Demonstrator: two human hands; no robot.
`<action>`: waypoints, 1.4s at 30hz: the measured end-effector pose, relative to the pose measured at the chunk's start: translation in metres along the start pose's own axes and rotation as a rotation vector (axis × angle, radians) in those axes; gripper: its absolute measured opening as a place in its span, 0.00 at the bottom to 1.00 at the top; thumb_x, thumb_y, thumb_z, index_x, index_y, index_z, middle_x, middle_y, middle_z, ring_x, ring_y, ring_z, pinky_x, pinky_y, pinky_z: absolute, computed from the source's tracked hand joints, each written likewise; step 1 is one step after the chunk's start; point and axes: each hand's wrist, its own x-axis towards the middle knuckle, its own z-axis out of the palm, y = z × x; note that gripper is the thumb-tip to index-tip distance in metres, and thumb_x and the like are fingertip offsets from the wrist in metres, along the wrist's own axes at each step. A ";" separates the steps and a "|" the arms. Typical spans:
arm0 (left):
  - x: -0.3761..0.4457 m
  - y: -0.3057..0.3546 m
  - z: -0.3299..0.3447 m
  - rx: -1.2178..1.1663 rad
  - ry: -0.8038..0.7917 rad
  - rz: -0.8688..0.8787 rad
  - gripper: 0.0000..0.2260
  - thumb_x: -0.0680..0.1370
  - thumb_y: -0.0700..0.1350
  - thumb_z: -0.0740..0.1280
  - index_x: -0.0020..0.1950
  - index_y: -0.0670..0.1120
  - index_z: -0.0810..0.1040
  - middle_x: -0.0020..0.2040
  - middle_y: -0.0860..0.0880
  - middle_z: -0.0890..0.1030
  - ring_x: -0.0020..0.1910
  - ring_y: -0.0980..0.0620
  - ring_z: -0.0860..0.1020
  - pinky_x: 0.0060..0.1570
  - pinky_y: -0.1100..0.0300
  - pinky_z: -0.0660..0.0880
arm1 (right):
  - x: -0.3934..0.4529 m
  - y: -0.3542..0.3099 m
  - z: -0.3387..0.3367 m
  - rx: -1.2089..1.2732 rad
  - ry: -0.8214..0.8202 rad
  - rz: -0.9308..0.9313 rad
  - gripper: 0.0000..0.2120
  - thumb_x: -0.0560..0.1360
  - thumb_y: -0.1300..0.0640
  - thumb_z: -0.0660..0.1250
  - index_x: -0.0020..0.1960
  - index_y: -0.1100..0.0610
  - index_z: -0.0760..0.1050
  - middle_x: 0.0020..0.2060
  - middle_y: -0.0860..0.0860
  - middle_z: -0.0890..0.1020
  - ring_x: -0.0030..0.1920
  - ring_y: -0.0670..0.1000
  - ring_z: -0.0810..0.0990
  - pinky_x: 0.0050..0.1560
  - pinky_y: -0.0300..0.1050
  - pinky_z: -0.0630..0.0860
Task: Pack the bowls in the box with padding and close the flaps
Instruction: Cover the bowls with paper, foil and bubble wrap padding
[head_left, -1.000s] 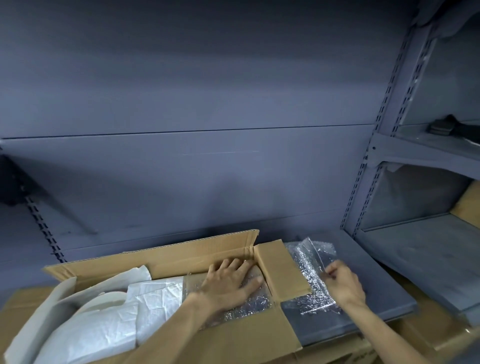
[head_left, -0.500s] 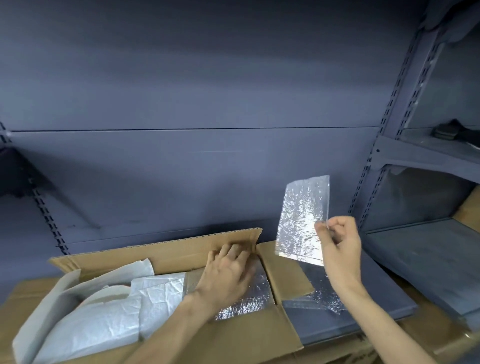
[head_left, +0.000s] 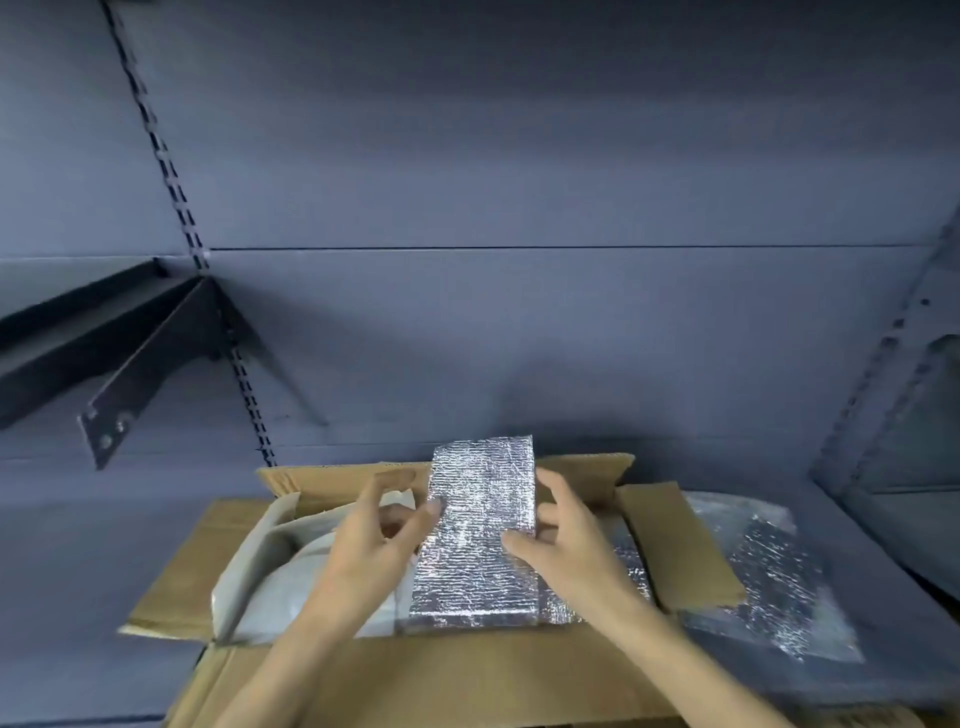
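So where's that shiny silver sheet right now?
In the head view, the silver sheet is held between both hands over the open box, right of the white paper padding.

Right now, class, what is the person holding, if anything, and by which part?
Both hands hold the silver foil padding sheet over the open box: the left hand pinches its left edge, and the right hand grips its right edge.
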 end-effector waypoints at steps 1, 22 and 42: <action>-0.001 -0.006 -0.005 0.080 0.002 0.033 0.15 0.78 0.48 0.73 0.61 0.54 0.73 0.35 0.42 0.82 0.33 0.54 0.78 0.39 0.58 0.74 | 0.004 0.002 0.008 -0.062 -0.018 0.019 0.35 0.76 0.51 0.73 0.75 0.37 0.58 0.58 0.45 0.77 0.49 0.43 0.81 0.52 0.40 0.78; 0.011 -0.048 -0.021 0.857 0.126 0.042 0.25 0.77 0.65 0.61 0.67 0.52 0.74 0.53 0.48 0.79 0.57 0.44 0.75 0.50 0.50 0.76 | 0.014 0.025 0.042 -0.455 -0.055 -0.267 0.35 0.81 0.57 0.68 0.80 0.35 0.56 0.46 0.40 0.75 0.46 0.41 0.78 0.52 0.37 0.78; 0.020 -0.057 -0.035 1.232 -0.226 0.319 0.38 0.71 0.79 0.49 0.77 0.64 0.61 0.62 0.51 0.71 0.61 0.47 0.70 0.53 0.46 0.68 | 0.045 0.017 0.021 -0.950 -0.405 -0.365 0.36 0.74 0.34 0.64 0.77 0.49 0.65 0.73 0.44 0.56 0.74 0.51 0.55 0.76 0.69 0.45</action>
